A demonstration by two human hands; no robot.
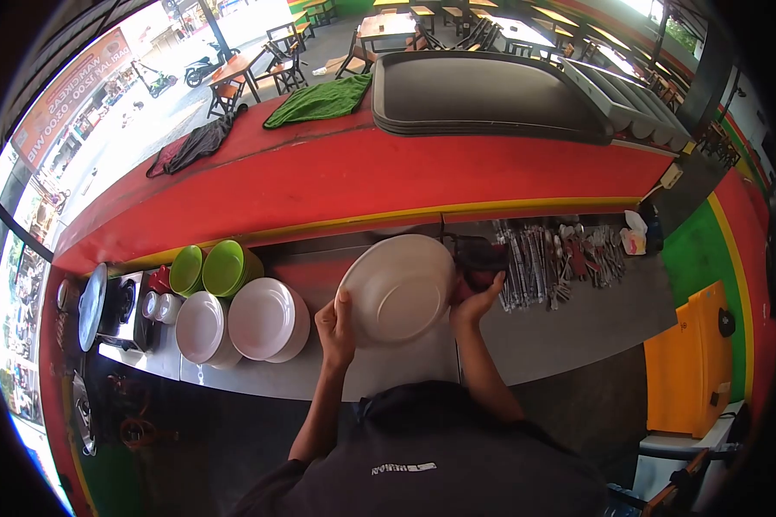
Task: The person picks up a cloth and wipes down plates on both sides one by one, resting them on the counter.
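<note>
A large off-white plate (pixel 397 289) is held up over the steel counter, tilted, with a round ring showing at its centre. The fingers of my left hand (pixel 337 327) are closed on its left rim, thumb upward. My right hand (pixel 478 302) is at the right rim, closed around a dark reddish cloth (pixel 462 291) that presses against the plate. Part of the cloth and some right fingers are hidden. Just beyond that hand is a black object (pixel 478 252) whose kind I cannot make out.
Left on the counter are stacked white plates (pixel 267 319), green bowls (pixel 224 267) and a stove (pixel 125 306). Rows of cutlery (pixel 535 263) lie at right. A red ledge (pixel 319 168) carries dark trays (pixel 491 95), a green cloth (pixel 319 101) and a grey divided holder (pixel 625 99).
</note>
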